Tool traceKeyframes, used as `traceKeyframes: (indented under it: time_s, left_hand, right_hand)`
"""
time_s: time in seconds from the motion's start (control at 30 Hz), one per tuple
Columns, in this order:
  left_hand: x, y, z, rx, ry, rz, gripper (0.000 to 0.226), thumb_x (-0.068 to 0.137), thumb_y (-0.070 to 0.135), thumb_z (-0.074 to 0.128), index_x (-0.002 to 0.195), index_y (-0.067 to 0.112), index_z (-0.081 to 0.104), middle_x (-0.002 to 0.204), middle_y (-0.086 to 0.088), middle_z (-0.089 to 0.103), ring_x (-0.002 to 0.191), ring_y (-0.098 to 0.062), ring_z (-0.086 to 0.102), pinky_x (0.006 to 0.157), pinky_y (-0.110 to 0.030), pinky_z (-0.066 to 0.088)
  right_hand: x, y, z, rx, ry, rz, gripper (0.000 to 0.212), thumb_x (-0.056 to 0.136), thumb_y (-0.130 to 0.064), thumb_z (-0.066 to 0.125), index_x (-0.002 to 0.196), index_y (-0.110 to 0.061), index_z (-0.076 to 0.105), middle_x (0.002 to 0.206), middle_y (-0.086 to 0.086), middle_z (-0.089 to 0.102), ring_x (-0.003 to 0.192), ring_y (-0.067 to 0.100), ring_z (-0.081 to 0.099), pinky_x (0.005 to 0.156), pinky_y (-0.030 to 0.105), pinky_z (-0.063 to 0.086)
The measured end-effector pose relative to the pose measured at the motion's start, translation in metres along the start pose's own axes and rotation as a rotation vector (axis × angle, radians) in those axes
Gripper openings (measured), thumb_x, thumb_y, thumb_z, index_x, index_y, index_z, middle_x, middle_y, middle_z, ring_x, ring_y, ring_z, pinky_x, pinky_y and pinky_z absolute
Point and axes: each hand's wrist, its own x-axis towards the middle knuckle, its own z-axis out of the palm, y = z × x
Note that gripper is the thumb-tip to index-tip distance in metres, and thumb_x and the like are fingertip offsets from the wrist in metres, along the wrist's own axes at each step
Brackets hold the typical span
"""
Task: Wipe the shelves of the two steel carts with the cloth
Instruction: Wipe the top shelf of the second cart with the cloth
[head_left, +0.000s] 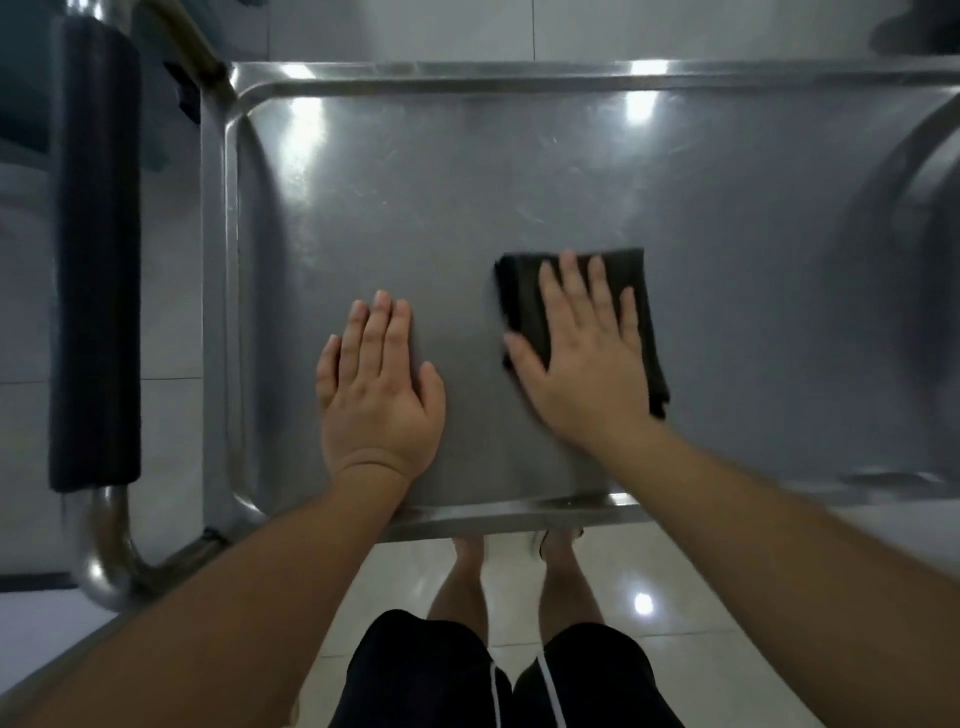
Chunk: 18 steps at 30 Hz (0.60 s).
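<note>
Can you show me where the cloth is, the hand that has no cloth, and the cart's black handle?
cloth (527, 301): head view, bare upper left part.
left hand (379, 395): head view, back of the hand.
black handle (98, 270): head view, middle of the padded grip.

The cloth (587, 322) lies on the cart shelf (467, 208) under the flat right hand (582, 353). The left hand (379, 395) rests flat on the shelf just left of it, apart from the cloth. The cart handle (96, 260) stands well left of both hands.
</note>
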Motion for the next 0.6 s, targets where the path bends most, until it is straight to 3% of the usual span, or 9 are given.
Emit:
traceKeyframes:
  time_s: [0.17,0.37,0.47,0.6]
  left_hand:
    - [0.000,-0.001,0.002,0.026,-0.037,-0.003,0.069,0.103,0.045,0.037,0.167,0.023,0.023,0.175,0.002,0.021,0.162,-0.016,0.010,0.130,-0.036,-0.002]
    - [0.004,0.003,-0.011,0.037,-0.153,-0.006,0.066,0.109,0.050,0.023,0.169,0.023,0.017,0.177,0.002,0.012,0.163,-0.017,0.004,0.130,-0.038,-0.002]
    - [0.008,0.006,-0.026,0.007,-0.236,-0.007,0.066,0.110,0.051,0.021,0.169,0.021,0.017,0.177,0.001,0.010,0.163,-0.018,0.003,0.131,-0.040,0.000]
    - [-0.006,0.019,-0.049,0.062,-0.329,0.030,0.067,0.111,0.051,0.020,0.169,0.018,0.018,0.177,-0.004,0.013,0.163,-0.023,0.007,0.131,-0.042,0.005]
  right_hand:
    - [-0.100,-0.009,0.019,-0.064,-0.098,-0.178,0.099,0.095,-0.081,0.028,0.167,-0.017,0.007,0.175,0.004,-0.001,0.161,0.023,-0.007,0.127,0.053,0.003]
    - [-0.135,-0.003,0.018,-0.076,-0.239,-0.286,0.110,0.088,-0.088,0.030,0.167,-0.018,0.000,0.175,0.001,-0.010,0.160,0.021,-0.017,0.127,0.053,-0.003]
    - [-0.144,0.005,0.015,-0.098,-0.329,-0.377,0.100,0.094,-0.076,0.035,0.166,-0.021,-0.007,0.173,-0.001,-0.018,0.157,0.021,-0.025,0.129,0.052,-0.005]
    - [-0.158,0.009,0.008,-0.130,-0.401,-0.415,0.092,0.101,-0.033,0.056,0.166,-0.022,-0.009,0.173,-0.002,-0.017,0.157,0.021,-0.024,0.128,0.050,-0.009]
